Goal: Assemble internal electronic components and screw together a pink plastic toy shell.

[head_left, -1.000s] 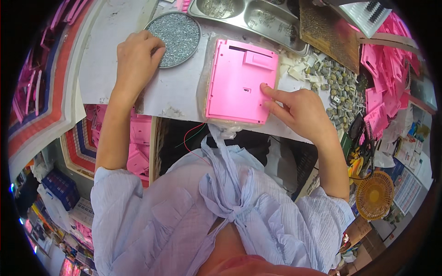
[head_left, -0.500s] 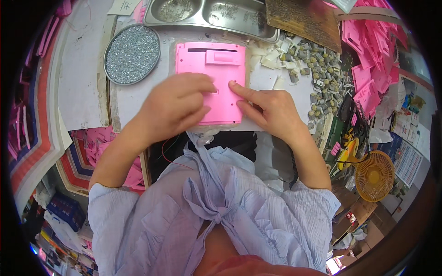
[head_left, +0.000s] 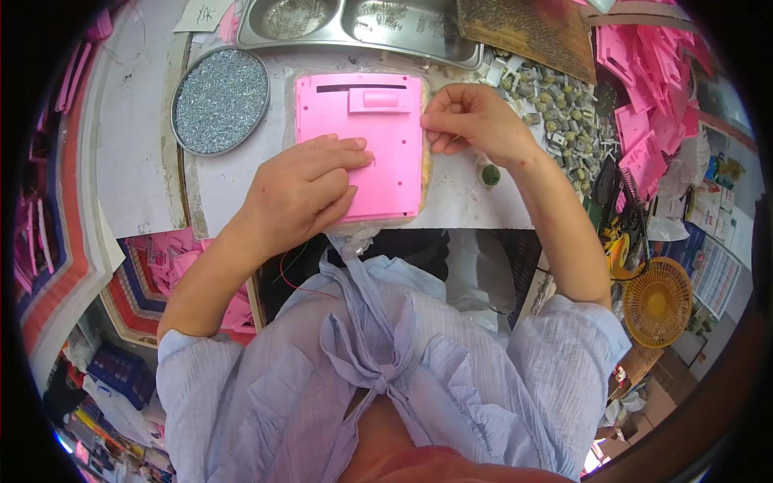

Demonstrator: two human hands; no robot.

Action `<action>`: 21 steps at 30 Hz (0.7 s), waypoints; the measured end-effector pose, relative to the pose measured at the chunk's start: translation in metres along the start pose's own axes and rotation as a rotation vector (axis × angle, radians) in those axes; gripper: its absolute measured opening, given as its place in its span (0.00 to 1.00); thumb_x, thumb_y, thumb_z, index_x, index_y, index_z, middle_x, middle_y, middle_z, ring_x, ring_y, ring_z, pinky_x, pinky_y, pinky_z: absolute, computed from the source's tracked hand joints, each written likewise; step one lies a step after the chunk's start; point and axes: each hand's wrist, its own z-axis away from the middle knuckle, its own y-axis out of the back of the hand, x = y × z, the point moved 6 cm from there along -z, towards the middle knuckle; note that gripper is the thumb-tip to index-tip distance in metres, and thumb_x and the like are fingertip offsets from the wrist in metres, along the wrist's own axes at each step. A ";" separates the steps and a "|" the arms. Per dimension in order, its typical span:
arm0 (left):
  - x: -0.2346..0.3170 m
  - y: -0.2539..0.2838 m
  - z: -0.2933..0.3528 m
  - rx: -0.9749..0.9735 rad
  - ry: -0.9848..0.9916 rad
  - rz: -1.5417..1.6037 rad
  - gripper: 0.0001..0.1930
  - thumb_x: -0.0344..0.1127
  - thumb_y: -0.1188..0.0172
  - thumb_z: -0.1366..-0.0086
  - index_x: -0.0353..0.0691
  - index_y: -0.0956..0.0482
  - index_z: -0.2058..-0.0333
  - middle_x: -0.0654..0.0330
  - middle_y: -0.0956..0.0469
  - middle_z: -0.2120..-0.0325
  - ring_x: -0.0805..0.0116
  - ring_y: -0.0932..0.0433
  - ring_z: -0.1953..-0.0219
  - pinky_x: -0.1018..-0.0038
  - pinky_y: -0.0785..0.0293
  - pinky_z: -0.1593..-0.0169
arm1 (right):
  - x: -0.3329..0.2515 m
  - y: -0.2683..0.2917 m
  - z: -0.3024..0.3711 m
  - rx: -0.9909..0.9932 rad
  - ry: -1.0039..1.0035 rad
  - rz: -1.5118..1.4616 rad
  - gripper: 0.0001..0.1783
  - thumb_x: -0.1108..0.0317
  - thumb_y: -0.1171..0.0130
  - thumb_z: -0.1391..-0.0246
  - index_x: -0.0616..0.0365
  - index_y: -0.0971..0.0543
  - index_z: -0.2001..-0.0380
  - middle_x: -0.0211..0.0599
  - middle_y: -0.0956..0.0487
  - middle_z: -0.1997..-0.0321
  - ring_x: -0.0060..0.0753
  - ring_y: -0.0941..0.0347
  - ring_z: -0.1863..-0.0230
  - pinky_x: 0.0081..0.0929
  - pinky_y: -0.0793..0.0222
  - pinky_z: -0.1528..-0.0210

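Observation:
A flat pink plastic casing (head_left: 385, 177) lies on a padded, plastic-wrapped block (head_left: 427, 167) in front of me. It has a dark slot near its far edge, a raised block below that, and several small holes. My left hand (head_left: 310, 181) rests over its left part, fingers loosely bent and apart, fingertips near a small opening in the middle. At the casing's right edge is my right hand (head_left: 471, 121), thumb and forefinger pressed together and the other fingers curled. Whether something small sits between those fingertips is hidden. A small dark green round thing (head_left: 489, 174) shows under the right wrist.
A round dish of small metal screws (head_left: 221, 101) stands at the left. A steel compartment tray (head_left: 354, 36) and a brown board (head_left: 531, 32) lie at the back. Small grey-and-white parts (head_left: 555, 113) spread to the right, beside stacked pink panels (head_left: 644, 88) and a yellow fan (head_left: 657, 302).
My right hand has moved from the casing's top face outward and away from me to its right edge, its fingers curling. My left hand has settled lower onto the casing.

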 end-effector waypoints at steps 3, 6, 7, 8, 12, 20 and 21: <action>0.001 0.000 0.001 0.003 -0.002 -0.010 0.12 0.25 0.35 0.42 0.35 0.32 0.78 0.52 0.16 0.52 0.51 0.18 0.45 0.56 0.22 0.40 | -0.002 0.001 0.000 -0.023 -0.025 0.026 0.08 0.66 0.33 0.37 0.59 0.19 0.65 0.30 0.15 0.71 0.18 0.17 0.71 0.15 0.23 0.70; 0.001 -0.002 0.000 0.006 -0.001 0.013 0.10 0.26 0.35 0.42 0.36 0.29 0.77 0.53 0.16 0.52 0.52 0.17 0.46 0.57 0.21 0.41 | -0.008 0.001 0.000 -0.021 -0.008 0.075 0.08 0.68 0.34 0.39 0.61 0.19 0.68 0.35 0.15 0.72 0.22 0.17 0.72 0.18 0.21 0.70; 0.002 -0.001 -0.001 0.009 -0.008 0.003 0.09 0.27 0.35 0.42 0.36 0.27 0.75 0.54 0.16 0.53 0.54 0.17 0.47 0.58 0.21 0.42 | -0.010 -0.001 0.000 -0.016 0.001 0.086 0.08 0.69 0.34 0.40 0.62 0.20 0.69 0.37 0.15 0.72 0.24 0.17 0.72 0.20 0.21 0.70; 0.002 0.000 -0.002 0.011 -0.015 -0.007 0.07 0.28 0.34 0.42 0.36 0.26 0.73 0.55 0.16 0.54 0.55 0.17 0.48 0.60 0.20 0.42 | -0.010 -0.003 -0.004 -0.018 0.006 0.094 0.09 0.69 0.34 0.40 0.62 0.20 0.70 0.37 0.16 0.72 0.25 0.18 0.73 0.20 0.21 0.70; 0.004 0.005 0.004 0.048 -0.018 -0.015 0.06 0.29 0.34 0.42 0.35 0.23 0.70 0.55 0.17 0.54 0.56 0.17 0.49 0.61 0.20 0.44 | -0.023 -0.005 -0.009 -0.040 0.028 0.164 0.08 0.69 0.34 0.41 0.62 0.20 0.70 0.36 0.16 0.73 0.23 0.19 0.75 0.21 0.23 0.72; 0.000 0.006 0.019 0.111 -0.067 0.072 0.06 0.28 0.34 0.40 0.37 0.23 0.66 0.55 0.17 0.51 0.52 0.20 0.45 0.58 0.23 0.42 | -0.152 -0.087 -0.016 0.312 1.006 0.960 0.06 0.67 0.32 0.44 0.57 0.18 0.68 0.32 0.15 0.70 0.31 0.21 0.74 0.29 0.25 0.70; 0.002 0.008 0.021 0.126 -0.094 0.069 0.06 0.28 0.34 0.39 0.38 0.22 0.65 0.55 0.18 0.51 0.52 0.20 0.45 0.58 0.23 0.42 | -0.161 -0.116 -0.031 0.290 1.129 1.061 0.06 0.67 0.32 0.45 0.57 0.17 0.68 0.33 0.15 0.68 0.35 0.20 0.72 0.30 0.26 0.68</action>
